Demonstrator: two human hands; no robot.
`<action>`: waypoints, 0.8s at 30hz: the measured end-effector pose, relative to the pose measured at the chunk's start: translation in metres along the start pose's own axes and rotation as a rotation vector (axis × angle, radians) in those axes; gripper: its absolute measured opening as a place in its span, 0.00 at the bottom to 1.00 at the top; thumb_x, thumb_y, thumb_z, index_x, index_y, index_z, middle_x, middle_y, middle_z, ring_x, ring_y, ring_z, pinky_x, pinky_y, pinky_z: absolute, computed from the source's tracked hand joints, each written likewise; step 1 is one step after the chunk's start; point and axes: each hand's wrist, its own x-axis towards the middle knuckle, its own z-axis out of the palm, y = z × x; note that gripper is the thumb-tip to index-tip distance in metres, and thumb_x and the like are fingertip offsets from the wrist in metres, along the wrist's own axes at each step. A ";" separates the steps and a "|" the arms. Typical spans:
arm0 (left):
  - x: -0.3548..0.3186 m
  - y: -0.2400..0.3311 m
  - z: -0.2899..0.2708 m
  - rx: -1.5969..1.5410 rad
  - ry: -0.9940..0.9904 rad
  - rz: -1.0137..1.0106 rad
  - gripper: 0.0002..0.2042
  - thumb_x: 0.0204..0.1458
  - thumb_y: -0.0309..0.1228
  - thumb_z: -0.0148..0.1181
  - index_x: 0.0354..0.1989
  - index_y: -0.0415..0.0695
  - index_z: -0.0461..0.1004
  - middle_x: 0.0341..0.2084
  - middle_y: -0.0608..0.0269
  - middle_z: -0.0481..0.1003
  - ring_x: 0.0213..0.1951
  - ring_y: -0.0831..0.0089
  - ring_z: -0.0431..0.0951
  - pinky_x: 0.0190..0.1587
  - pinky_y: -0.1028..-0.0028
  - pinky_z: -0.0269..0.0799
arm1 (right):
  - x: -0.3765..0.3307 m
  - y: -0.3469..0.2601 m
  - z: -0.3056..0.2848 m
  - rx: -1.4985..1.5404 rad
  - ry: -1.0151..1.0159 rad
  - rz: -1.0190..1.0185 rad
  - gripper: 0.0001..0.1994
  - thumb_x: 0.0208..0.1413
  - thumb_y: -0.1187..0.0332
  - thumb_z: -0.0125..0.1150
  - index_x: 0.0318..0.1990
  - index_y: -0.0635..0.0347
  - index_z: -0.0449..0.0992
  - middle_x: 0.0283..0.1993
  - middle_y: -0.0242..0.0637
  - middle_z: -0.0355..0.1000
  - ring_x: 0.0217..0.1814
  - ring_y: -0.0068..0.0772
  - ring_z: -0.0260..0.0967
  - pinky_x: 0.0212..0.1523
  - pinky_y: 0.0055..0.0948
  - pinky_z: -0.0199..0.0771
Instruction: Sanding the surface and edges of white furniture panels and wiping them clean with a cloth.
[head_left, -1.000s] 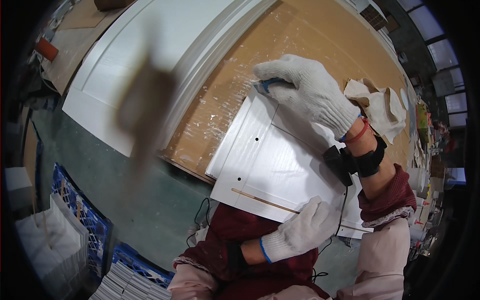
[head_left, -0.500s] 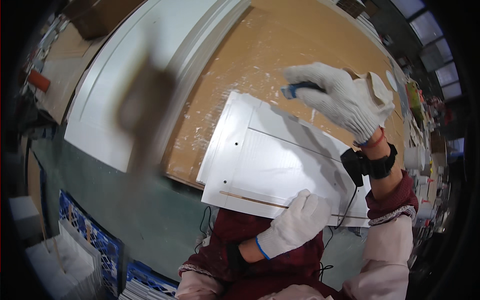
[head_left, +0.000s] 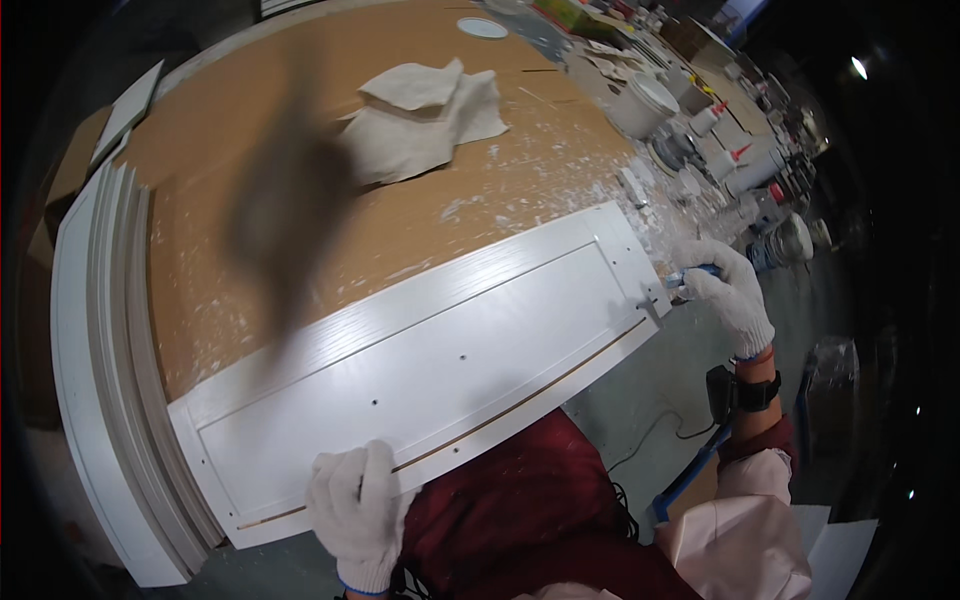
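While the left hand (head_left: 355,505) rests over the near edge of a long white panel (head_left: 420,340) in the head view, the right hand (head_left: 735,295) is just beyond its right end. Both wear white knitted gloves. The left fingers lie close together and bent on top of the panel; its thumb is hard to make out, so I cannot tell whether it grips from below. The right thumb and fingers pinch a small blue tool (head_left: 708,269), its tip close to the panel's corner; whether tip and panel touch is unclear.

The panel lies slantwise along the near side of a brown work surface (head_left: 560,120), in front of the person's dark red apron (head_left: 510,500). It has a recessed middle, several small dark holes and a narrow brown groove (head_left: 480,420) along the near edge. At its left end, more white panels (head_left: 85,370) are stacked. A crumpled cream cloth (head_left: 420,130) and a pale disc (head_left: 482,28) lie farther back.

To the right stand a white bucket (head_left: 642,105), bottles with red nozzles (head_left: 708,120) and other containers; any lettering on them is too small to read. A dark, blurred shape (head_left: 290,200) close to the lens covers part of the surface and the panel's far edge.
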 end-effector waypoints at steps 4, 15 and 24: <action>0.008 0.022 -0.021 -0.049 -0.127 -0.073 0.32 0.28 0.37 0.75 0.48 0.43 0.74 0.41 0.58 0.73 0.43 0.55 0.72 0.45 0.60 0.70 | -0.004 0.045 -0.013 0.037 0.139 -0.002 0.15 0.51 0.73 0.62 0.47 0.66 0.77 0.41 0.31 0.75 0.40 0.19 0.71 0.43 0.23 0.72; 0.069 0.114 0.026 -0.163 -0.252 0.045 0.34 0.27 0.32 0.77 0.51 0.42 0.74 0.41 0.58 0.74 0.41 0.56 0.73 0.44 0.62 0.69 | 0.085 0.032 0.014 -0.189 0.047 -0.324 0.18 0.53 0.62 0.64 0.50 0.61 0.77 0.45 0.41 0.77 0.48 0.35 0.74 0.52 0.29 0.72; 0.076 0.119 0.040 -0.079 -0.187 0.078 0.35 0.23 0.33 0.78 0.49 0.43 0.76 0.40 0.63 0.72 0.38 0.61 0.73 0.40 0.64 0.67 | 0.137 0.038 0.043 -0.381 -0.139 -0.522 0.13 0.59 0.63 0.58 0.48 0.56 0.78 0.41 0.40 0.75 0.44 0.40 0.73 0.50 0.34 0.73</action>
